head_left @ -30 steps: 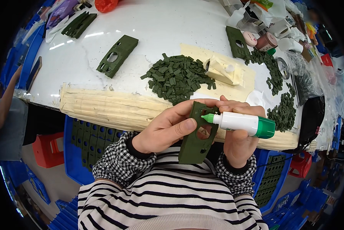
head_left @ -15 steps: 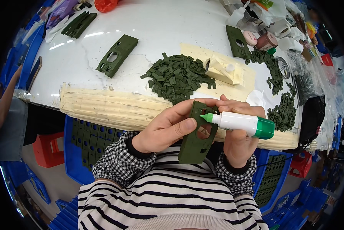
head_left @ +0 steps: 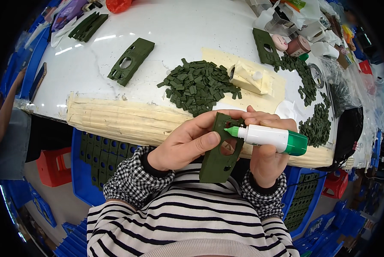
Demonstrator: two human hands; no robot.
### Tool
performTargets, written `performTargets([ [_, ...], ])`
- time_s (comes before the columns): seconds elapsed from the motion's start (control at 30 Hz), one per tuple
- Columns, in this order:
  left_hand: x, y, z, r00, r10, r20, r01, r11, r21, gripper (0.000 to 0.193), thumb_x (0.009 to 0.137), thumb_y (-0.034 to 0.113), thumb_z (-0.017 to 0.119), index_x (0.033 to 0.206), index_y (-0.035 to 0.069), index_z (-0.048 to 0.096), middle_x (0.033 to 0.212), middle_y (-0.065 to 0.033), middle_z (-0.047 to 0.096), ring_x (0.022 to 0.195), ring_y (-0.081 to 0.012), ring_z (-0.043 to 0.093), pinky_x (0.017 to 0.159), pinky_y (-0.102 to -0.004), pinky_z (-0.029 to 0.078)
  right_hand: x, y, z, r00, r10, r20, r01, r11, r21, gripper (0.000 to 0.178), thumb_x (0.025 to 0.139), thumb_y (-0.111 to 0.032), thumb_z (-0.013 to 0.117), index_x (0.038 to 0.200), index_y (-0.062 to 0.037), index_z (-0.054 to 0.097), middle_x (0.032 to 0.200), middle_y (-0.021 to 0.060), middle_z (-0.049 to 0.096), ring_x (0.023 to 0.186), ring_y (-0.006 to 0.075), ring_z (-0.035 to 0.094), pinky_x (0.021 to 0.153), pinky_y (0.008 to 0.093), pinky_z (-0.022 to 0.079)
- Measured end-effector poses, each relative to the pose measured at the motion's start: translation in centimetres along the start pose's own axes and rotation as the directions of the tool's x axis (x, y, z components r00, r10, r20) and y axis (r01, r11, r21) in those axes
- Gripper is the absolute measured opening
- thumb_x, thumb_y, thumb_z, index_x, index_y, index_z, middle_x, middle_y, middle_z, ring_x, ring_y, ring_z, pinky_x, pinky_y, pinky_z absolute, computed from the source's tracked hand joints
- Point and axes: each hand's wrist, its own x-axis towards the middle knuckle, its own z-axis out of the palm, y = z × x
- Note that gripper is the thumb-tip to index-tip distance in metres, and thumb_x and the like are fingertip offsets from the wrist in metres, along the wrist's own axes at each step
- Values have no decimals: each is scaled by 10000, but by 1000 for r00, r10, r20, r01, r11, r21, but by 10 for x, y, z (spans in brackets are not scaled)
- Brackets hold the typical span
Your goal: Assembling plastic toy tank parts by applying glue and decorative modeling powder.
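Note:
My left hand (head_left: 187,141) grips a dark green plastic hull (head_left: 212,165) with a round hole, its thumb lying along the near face. In my right hand (head_left: 267,165) is a white glue bottle (head_left: 267,136) with a green base and green nozzle, held almost level. The nozzle tip touches or hovers just over the upper part of the hull; I cannot tell which. Fingers of the right hand lie behind the bottle and partly out of sight. Just beyond my hands lies a heap of small dark green plastic pieces (head_left: 196,85).
A tape-wrapped block (head_left: 252,79) stands beside the heap. Other green hulls lie at the left (head_left: 132,62) and right (head_left: 265,46). More small pieces (head_left: 315,124) are strewn at the right, near a black bag (head_left: 348,137). Blue crates (head_left: 82,184) with hulls stand below the taped table edge (head_left: 115,118).
Hardly anything differs. The glue bottle has shifted very slightly to the right, while my left hand and the hull stay in place.

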Motion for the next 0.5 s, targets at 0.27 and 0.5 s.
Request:
performTargets([
  [0.27, 2, -2, 0, 999, -6, -33, 8, 999, 39, 627, 951, 348, 472, 1403, -21, 242, 1310, -176, 430, 1079, -263, 566, 890, -409, 509, 1, -6, 1, 996, 71, -51, -68, 996, 62, 486, 859, -419, 623, 1043, -4, 447, 940, 189, 627, 967, 322, 620, 961, 506, 434],
  [0.5, 0, 6, 2, 998, -48, -45, 50, 998, 39, 644, 934, 393, 484, 1397, 0, 270, 1267, -188, 454, 1027, -273, 582, 853, -407, 525, 3, -15, -5, 993, 58, -105, -54, 998, 43, 488, 879, -422, 594, 1041, 9, 431, 961, 192, 595, 941, 318, 626, 883, 497, 496],
])
